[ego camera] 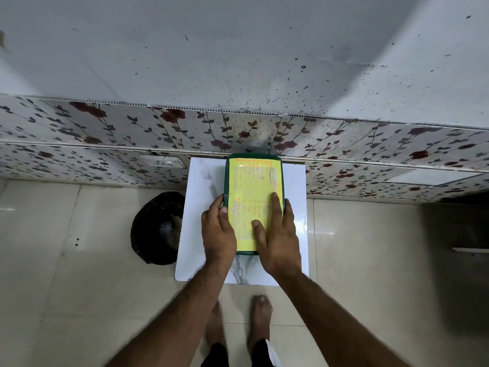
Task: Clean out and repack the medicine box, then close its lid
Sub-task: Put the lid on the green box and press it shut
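The medicine box [253, 178] is a dark green rectangular box whose lid carries a yellow sheet with orange writing. It lies flat with its lid down on a small white marble-patterned table [201, 186]. My left hand [218, 231] grips the box's near left edge, fingers curled over the rim. Flat on the lid's near right part lies my right hand [276, 234], fingers spread and pressing on the yellow sheet. The inside of the box is hidden.
A black bin bag [156, 229] with something pale inside sits on the floor left of the table. A wall with floral tiles [132, 133] rises right behind the table. My bare feet [238, 321] stand on beige floor tiles at the table's near edge.
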